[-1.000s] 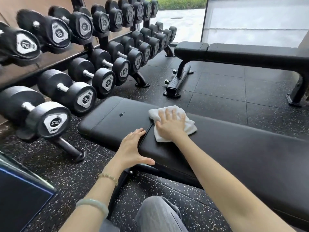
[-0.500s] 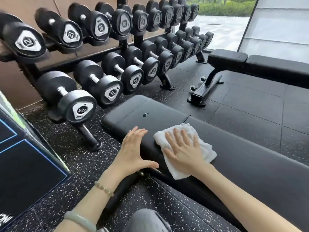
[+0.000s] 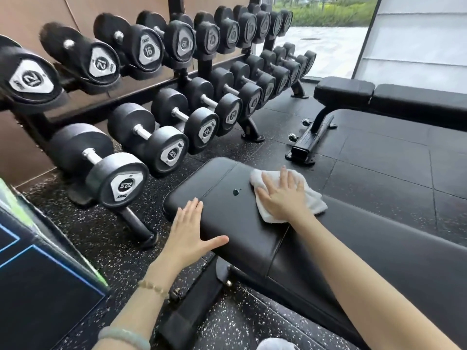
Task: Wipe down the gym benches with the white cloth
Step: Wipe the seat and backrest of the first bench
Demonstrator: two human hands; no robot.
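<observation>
Your right hand [image 3: 280, 198] is pressing flat on the white cloth [image 3: 312, 202] on the near gym bench [image 3: 222, 198]. Your left hand [image 3: 189, 231] is resting open on its edge, near the dumbbell rack [image 3: 249, 127].

Soft daylight pours in from the window [image 3: 328, 46] at one o'clock, sheening the bench [image 3: 252, 248]; dumbbells [image 3: 32, 79] at ten o'clock blur and bulge.

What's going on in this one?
A person is wiping the near bench. The right hand presses the white cloth flat on its seat pad, near the gap to the long pad. The left hand rests flat on the pad's near edge. A second bench stands behind with no hand on it.
</observation>
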